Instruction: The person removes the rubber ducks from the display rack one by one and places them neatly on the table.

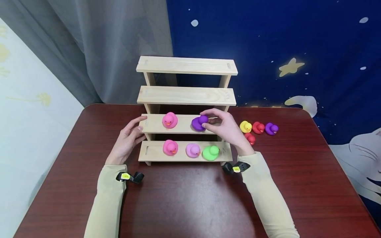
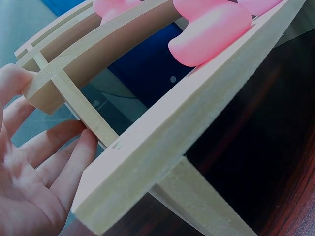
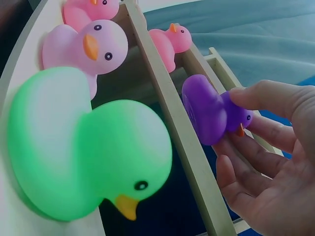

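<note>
My right hand (image 1: pixel 227 129) pinches a purple rubber duck (image 1: pixel 198 123) by its head end, over the right part of the second-lowest shelf (image 1: pixel 184 129). In the right wrist view, the thumb lies on the duck (image 3: pixel 204 110) and the fingers are on its other side. A pink duck (image 1: pixel 169 120) stands left of it on that shelf. My left hand (image 1: pixel 123 145) touches the left end of the same wooden rack, its fingers at the shelf end and the upright (image 2: pixel 83 105). On the lowest shelf (image 1: pixel 151 157) sit a pink duck (image 1: pixel 170 147), a lilac duck (image 1: pixel 192 150) and a green duck (image 1: pixel 210 153).
Right of the rack, a yellow duck (image 1: pixel 245 127), two red ducks (image 1: pixel 258 127) and another purple duck (image 1: pixel 271 129) are grouped on the dark wood table (image 1: pixel 184 205). Two bare upper shelves (image 1: pixel 186 96) rise behind. A grey curtain (image 1: pixel 119 43) and a blue cloth (image 1: pixel 253 43) hang at the back.
</note>
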Motion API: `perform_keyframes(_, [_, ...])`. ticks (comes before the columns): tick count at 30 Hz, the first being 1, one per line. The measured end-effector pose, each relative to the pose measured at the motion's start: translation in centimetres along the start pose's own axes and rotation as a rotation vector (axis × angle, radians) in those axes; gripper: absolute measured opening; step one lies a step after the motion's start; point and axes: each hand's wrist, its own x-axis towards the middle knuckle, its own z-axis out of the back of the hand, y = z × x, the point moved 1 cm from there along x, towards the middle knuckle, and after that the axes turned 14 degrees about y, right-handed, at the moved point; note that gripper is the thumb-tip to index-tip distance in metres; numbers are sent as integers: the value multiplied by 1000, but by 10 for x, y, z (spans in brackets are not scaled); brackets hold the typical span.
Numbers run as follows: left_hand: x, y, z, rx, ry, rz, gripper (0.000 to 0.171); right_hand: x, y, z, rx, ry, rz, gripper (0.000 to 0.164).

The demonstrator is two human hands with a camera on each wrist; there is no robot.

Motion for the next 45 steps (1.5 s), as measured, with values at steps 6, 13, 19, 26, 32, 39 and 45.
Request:
perform_keyframes(6, [0,0,0,3,-6,11,39,-6,0,2,12,-35,22,32])
perform_keyframes(13, [1,1,0,11,-5,8,39,-15,-2,4,46,-67,9,31])
perform_keyframes(19, [1,1,0,2,1,-3,40,-22,-8,8,60,-97,7,33])
perform_keyframes(26, [0,1,0,12,1,0,39,-29,-11,14,52,-143,2,33])
perform_keyframes(32, [0,0,-1,23,-2,8,38,-36,-10,21,44,-181,8,33])
perform_keyframes(39, [1,1,0,-2,7,-8,39,-46,21,20,41,-205,-34,32])
perform_keyframes(45, [1,0,0,-3,9,-3,40,-50,17,24,29,-221,-11,32])
